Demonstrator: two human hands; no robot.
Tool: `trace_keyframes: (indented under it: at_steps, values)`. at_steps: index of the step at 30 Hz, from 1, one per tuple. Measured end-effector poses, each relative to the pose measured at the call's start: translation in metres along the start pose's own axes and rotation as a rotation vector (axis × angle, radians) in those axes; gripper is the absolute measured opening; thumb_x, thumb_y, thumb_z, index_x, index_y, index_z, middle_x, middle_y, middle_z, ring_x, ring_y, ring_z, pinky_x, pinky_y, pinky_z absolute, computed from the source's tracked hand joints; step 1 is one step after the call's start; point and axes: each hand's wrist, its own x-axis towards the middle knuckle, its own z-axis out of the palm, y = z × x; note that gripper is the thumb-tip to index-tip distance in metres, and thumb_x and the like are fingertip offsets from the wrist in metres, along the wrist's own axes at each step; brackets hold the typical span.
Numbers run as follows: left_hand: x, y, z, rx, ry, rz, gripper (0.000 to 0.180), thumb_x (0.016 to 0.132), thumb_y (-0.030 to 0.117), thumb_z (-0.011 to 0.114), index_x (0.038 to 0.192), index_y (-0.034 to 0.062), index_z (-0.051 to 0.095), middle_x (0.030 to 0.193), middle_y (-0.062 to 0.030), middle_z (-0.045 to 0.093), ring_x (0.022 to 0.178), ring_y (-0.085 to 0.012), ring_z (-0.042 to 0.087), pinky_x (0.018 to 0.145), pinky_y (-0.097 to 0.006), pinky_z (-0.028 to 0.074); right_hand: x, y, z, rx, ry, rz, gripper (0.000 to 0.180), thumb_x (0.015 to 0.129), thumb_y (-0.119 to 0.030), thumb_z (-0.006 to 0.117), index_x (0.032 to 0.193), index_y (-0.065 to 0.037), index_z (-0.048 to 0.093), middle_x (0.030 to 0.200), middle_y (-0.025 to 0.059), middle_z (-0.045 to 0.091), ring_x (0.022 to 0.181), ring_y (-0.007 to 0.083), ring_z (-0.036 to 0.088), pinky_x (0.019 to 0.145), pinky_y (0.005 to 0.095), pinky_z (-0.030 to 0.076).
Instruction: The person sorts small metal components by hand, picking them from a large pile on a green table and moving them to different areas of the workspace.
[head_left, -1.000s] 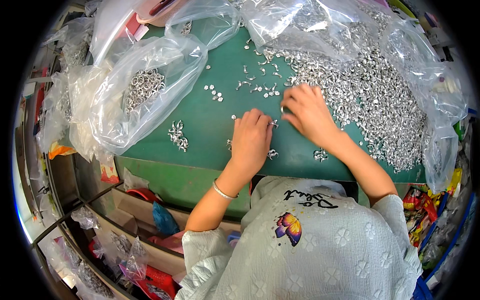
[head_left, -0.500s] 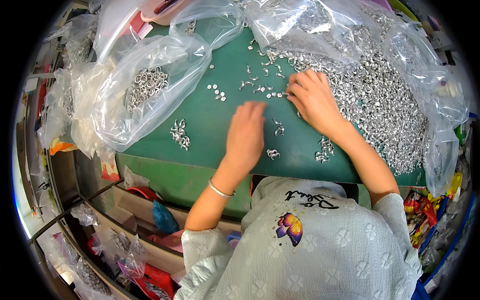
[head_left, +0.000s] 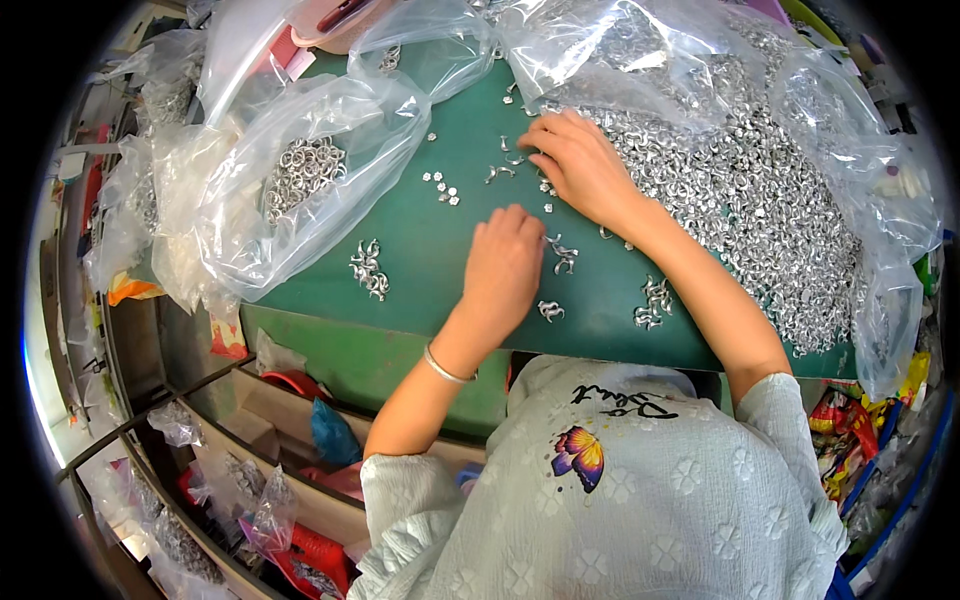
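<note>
My left hand is over the green tabletop, its fingers curled in; whatever they pinch is hidden. Close by its right side lies a little cluster of curved silver metal pieces. Farther off, my right hand reaches leftward with bent fingers, thumb and fingertips apart. Loose curved pieces lie just beyond its fingertips, and some small flower-shaped metal pieces show under its thumb side. More flower-shaped pieces lie scattered to the left of both hands.
A large heap of silver pieces spreads rightward under clear plastic. At left, an open plastic bag holds metal rings. Small piles and a single cluster lie near the table's front edge. Bagged parts fill shelves at lower left.
My right hand has moved left and away from me, over the loose curved pieces. My left hand has shifted slightly right and toward me, closer to the small cluster.
</note>
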Motion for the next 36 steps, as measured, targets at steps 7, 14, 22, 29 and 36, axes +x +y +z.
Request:
trace_keyframes:
  at_steps: [7,14,22,29,36]
  values:
    - [0.013,-0.023,-0.021,0.023,0.248,-0.030,0.021,0.081,0.001,0.066,0.102,0.0004,0.060,0.092,-0.0137,0.059,0.086,-0.0313,0.058,0.074,-0.040,0.045,0.004,0.000,0.004,-0.130,-0.075,-0.023,0.012,0.077,-0.013,0.071,0.086,-0.006,0.067,0.096,0.0041,0.057,0.100,0.0251,0.052,0.085,0.0401,0.041]
    - [0.036,-0.047,-0.003,0.120,0.291,-0.116,0.013,0.078,0.002,0.070,0.085,-0.0013,0.060,0.082,-0.0131,0.057,0.079,-0.0322,0.057,0.070,-0.041,0.045,0.006,-0.008,0.011,-0.081,-0.098,-0.084,0.014,0.076,-0.014,0.072,0.088,-0.008,0.066,0.102,0.0037,0.058,0.104,0.0239,0.050,0.088,0.0378,0.039]
    - [0.025,-0.049,-0.005,0.026,0.260,-0.142,0.005,0.082,0.003,0.065,0.084,0.0010,0.060,0.086,-0.0128,0.056,0.084,-0.0321,0.055,0.073,-0.041,0.042,0.010,0.001,0.011,-0.056,0.038,0.004,0.013,0.079,-0.010,0.069,0.091,-0.007,0.065,0.097,0.0043,0.060,0.096,0.0242,0.054,0.084,0.0374,0.039]
    - [0.019,-0.022,-0.010,-0.080,0.167,-0.090,0.006,0.080,0.001,0.065,0.084,0.0009,0.060,0.086,-0.0124,0.055,0.084,-0.0321,0.054,0.073,-0.040,0.042,0.029,0.016,0.027,-0.147,-0.066,-0.036,0.003,0.082,-0.009,0.064,0.083,-0.006,0.066,0.086,0.0065,0.063,0.092,0.0264,0.055,0.082,0.0390,0.040]
    - [-0.004,0.001,-0.001,-0.125,0.039,-0.015,0.011,0.079,-0.003,0.064,0.090,-0.0014,0.061,0.089,-0.0134,0.058,0.083,-0.0330,0.057,0.075,-0.040,0.046,0.007,0.009,-0.006,-0.009,-0.040,0.075,0.006,0.082,-0.008,0.064,0.087,-0.006,0.067,0.085,0.0078,0.063,0.092,0.0281,0.055,0.085,0.0410,0.040]
